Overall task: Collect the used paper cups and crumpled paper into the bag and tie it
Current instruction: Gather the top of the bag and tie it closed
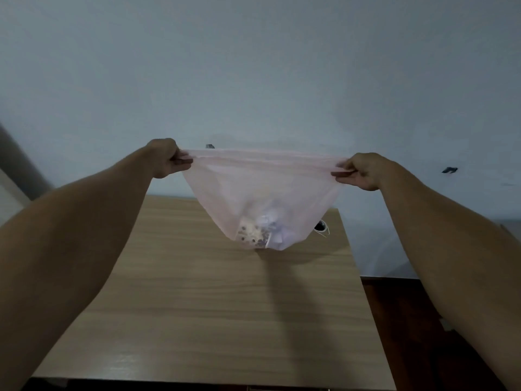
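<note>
Both hands (166, 159) gripping taut bag (262, 193) rim.

One view only, camera on my head, wide-angle with edges bowed. It looks forward and slightly down over my outstretched forearms; my left hand (166, 159) and right hand (359, 172) sit mid-frame, far from the lens. Forearms run in close from both lower corners. The light wood-grain tabletop (197, 306) fills the lower half, the plain pale blue-grey wall (253, 66) the upper half, faced square-on.
</note>
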Motion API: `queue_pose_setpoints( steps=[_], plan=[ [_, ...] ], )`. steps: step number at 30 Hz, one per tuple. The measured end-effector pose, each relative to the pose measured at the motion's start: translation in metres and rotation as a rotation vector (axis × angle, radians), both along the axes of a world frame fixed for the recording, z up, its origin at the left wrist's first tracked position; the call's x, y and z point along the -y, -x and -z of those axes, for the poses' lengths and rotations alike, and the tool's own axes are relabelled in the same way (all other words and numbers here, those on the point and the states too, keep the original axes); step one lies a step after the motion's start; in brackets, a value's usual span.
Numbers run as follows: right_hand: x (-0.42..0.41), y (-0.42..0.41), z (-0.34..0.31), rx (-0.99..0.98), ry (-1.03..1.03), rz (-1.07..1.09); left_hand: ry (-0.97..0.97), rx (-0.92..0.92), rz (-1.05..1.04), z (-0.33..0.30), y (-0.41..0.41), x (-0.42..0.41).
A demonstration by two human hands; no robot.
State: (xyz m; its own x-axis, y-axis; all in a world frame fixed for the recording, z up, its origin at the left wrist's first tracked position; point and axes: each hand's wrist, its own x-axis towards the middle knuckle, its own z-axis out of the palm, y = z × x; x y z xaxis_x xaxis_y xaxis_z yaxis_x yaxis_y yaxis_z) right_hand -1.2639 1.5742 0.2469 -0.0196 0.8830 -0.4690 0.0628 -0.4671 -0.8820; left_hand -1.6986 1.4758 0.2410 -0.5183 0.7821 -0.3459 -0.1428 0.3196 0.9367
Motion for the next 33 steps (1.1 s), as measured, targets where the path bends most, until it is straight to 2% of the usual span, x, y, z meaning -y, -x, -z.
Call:
queue_pose_setpoints(
  steps=[1, 3, 5, 7, 8, 11, 15, 22, 28, 33],
  plan=[
    [0.0, -0.001, 0.002, -0.015, -0.034, -0.025, -0.036, -0.022, -0.018, 0.004, 0.001, 0.0],
    [0.005, -0.004, 0.007, 0.024, -0.13, -0.136, -0.099, 0.109, 0.006, 0.006, 0.002, 0.001],
    [0.01, -0.007, 0.014, 0.248, -0.256, -0.244, -0.121, 0.112, 0.075, 0.014, 0.005, 0.003],
    [0.013, -0.01, 0.022, 0.482, -0.381, -0.268, -0.132, -0.116, 0.085, 0.024, 0.007, 0.007],
    [0.014, -0.012, 0.026, 0.526, -0.426, -0.237, -0.116, -0.182, 0.075, 0.029, 0.01, 0.006],
    [0.019, -0.015, 0.032, 0.43, -0.465, -0.152, -0.136, -0.193, 0.083, 0.034, 0.01, 0.012],
    [0.023, -0.016, 0.035, 0.36, -0.356, -0.189, -0.127, -0.162, 0.072, 0.04, 0.006, 0.016],
    [0.033, -0.008, 0.048, 0.335, -0.161, -0.077, -0.025, 0.076, 0.044, 0.05, 0.002, 0.024],
    [0.049, 0.002, 0.055, 0.365, -0.088, -0.035, 0.11, -0.101, -0.053, 0.076, 0.001, 0.02],
    [0.056, 0.008, 0.064, 0.386, -0.053, -0.016, 0.149, -0.132, -0.151, 0.086, -0.007, 0.017]
  ],
)
